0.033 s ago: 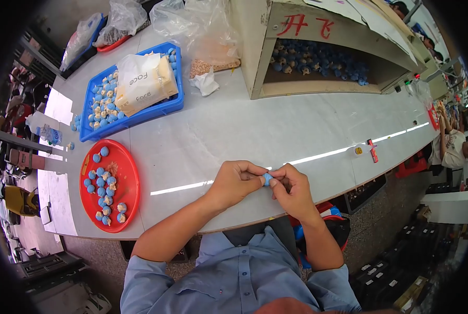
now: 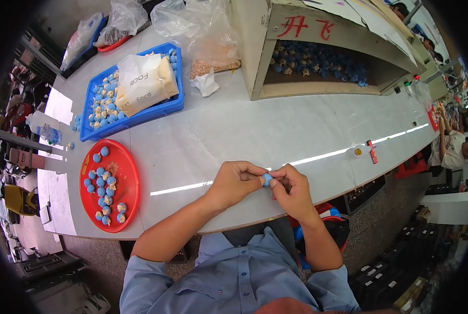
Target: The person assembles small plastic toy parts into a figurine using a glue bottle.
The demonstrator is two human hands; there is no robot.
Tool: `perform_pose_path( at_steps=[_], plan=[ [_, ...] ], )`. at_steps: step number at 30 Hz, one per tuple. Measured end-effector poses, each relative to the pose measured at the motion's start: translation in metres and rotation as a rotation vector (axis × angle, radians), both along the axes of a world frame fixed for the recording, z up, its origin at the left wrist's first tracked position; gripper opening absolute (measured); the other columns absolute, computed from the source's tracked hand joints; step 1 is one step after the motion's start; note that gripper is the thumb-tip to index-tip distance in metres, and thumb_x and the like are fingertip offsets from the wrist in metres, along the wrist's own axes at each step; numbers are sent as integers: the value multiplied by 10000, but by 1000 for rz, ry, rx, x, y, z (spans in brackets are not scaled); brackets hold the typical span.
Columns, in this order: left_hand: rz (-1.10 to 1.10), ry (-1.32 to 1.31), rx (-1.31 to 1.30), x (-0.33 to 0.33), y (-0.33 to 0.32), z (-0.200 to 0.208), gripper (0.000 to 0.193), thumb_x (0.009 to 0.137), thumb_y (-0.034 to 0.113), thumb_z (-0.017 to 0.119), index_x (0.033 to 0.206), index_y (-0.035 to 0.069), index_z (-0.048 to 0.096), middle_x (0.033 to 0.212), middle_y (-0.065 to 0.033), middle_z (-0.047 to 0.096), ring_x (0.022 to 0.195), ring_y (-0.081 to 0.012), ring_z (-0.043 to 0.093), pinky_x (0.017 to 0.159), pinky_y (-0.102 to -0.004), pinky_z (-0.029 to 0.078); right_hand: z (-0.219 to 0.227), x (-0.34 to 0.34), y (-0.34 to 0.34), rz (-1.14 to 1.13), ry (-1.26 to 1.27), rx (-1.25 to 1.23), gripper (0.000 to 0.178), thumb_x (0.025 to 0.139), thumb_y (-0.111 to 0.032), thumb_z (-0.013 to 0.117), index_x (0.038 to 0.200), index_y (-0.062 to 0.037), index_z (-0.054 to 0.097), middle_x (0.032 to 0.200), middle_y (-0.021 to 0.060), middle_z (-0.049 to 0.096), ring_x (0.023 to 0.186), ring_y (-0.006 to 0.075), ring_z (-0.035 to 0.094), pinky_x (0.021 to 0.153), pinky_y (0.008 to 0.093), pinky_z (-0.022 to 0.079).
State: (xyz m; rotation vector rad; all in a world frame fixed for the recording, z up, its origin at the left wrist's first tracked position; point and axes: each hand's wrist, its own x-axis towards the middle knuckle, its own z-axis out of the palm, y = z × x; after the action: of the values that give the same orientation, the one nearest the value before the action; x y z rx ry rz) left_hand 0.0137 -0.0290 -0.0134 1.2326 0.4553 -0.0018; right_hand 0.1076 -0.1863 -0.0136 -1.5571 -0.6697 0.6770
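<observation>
A small blue ball-shaped piece [image 2: 267,179] is pinched between the fingertips of both hands, just above the front edge of the table. My left hand [image 2: 235,182] grips it from the left with thumb and forefinger. From the right, the thumb and forefinger of my right hand [image 2: 293,191] close on the same piece. Most of it is hidden by the fingers. To the left lies a round red plate [image 2: 128,178] carrying several similar blue balls with cream parts [image 2: 101,192].
Behind the plate, a blue tray [image 2: 131,122] holds more such pieces under a tissue pack [image 2: 145,85]. A box-like shelf [image 2: 257,68] with blue pieces inside stands at the back. A small bottle [image 2: 359,151] and a red tube-like item [image 2: 372,152] lie to the right.
</observation>
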Motion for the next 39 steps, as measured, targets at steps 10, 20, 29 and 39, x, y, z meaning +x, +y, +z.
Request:
perform_pose_path(
  at_steps=[10, 20, 29, 39],
  plan=[
    [-26, -54, -63, -4, 7, 0, 210, 904, 117, 677, 1055, -30, 666, 960, -75, 694, 794, -91, 603, 683, -231, 491, 0, 1, -5, 18, 187, 85, 138, 913, -16, 595, 1036, 22, 547, 855, 56, 634, 693, 63, 578, 609, 204, 494],
    [2, -113, -72, -2, 4, -7, 190, 921, 114, 656, 1060, -15, 657, 963, -63, 687, 824, -106, 620, 733, -249, 515, -3, -1, -7, 21, 118, 97, 226, 912, -32, 617, 1121, 29, 555, 853, 44, 625, 729, 70, 583, 635, 208, 496],
    [-42, -104, -21, -3, 2, -5, 190, 959, 168, 610, 1064, 13, 645, 927, -34, 678, 809, -75, 612, 665, -238, 503, -11, -4, -10, 7, 51, 122, 265, 855, -13, 698, 1080, 19, 562, 871, 43, 640, 744, 68, 583, 660, 203, 479],
    [-99, -174, -62, -6, 1, -2, 216, 959, 154, 609, 1110, 0, 613, 965, -51, 665, 853, -82, 602, 729, -238, 494, -16, -9, -12, -46, -47, 142, 320, 834, 2, 719, 1099, 13, 541, 879, 50, 645, 783, 78, 598, 682, 205, 477]
  ],
)
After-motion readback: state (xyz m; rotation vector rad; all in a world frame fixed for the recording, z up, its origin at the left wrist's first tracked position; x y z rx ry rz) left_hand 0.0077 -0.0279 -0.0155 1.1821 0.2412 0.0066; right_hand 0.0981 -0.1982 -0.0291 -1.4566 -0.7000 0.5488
